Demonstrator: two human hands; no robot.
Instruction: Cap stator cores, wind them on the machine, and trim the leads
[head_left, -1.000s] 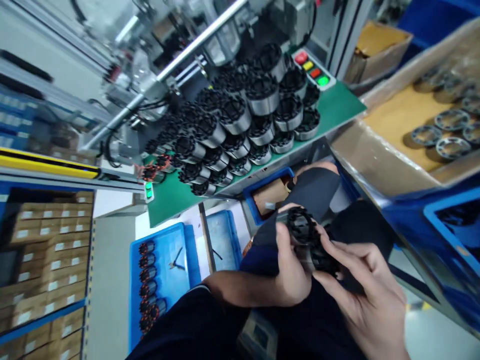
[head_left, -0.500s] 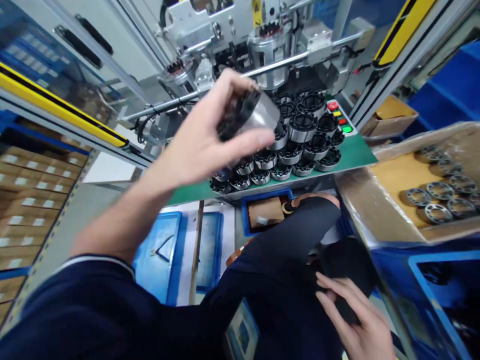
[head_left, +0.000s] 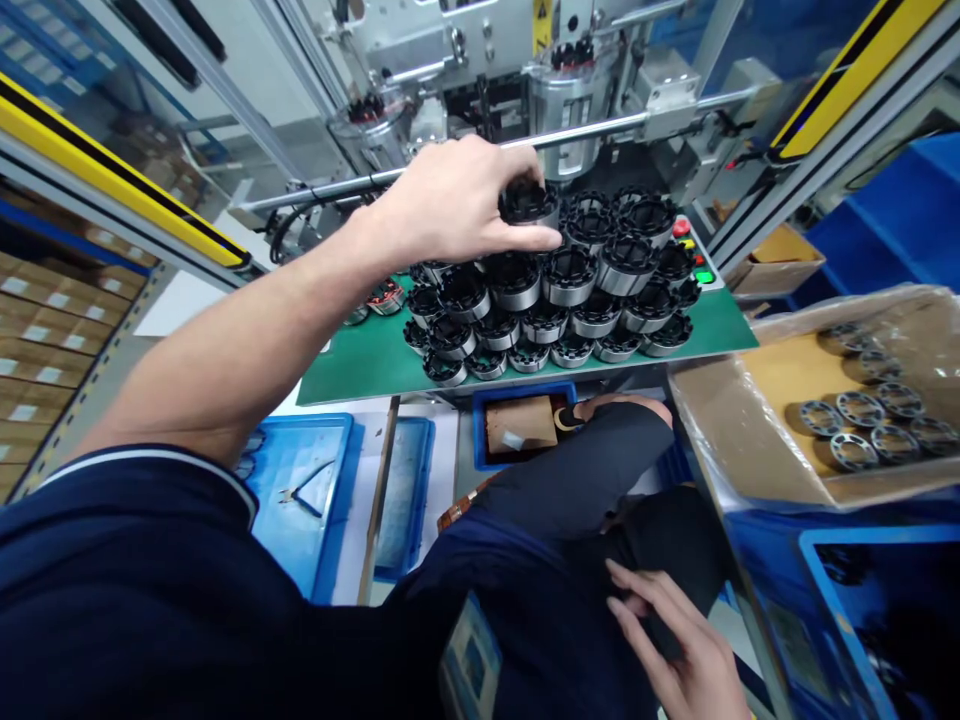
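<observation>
My left hand [head_left: 472, 200] is closed around a motor stator core [head_left: 531, 208], a silver ring with black plastic inserts. Thumb in front and fingers behind, it has the ring upright at the top of the stack; whether the ring bears on those beneath cannot be made out. Similar stator cores [head_left: 574, 275] stand in tiers below and to the right of that hand, on a green work surface [head_left: 352, 365]. Over my lap, my right hand [head_left: 679, 640] is open, its fingers loosely bent and apart, holding nothing.
A machine with a horizontal metal bar [head_left: 600, 128] stands behind the stack. Lit push buttons [head_left: 703, 276] are at its right. A carton [head_left: 780, 460] holds more metal rings at right. Cutting pliers [head_left: 304, 490] lie in a blue tray [head_left: 281, 540] at left.
My left hand has lowered the stator core onto or just above the stack's top and turned it from tilted to upright. My right hand stays over my lap. The view has shifted slightly.
</observation>
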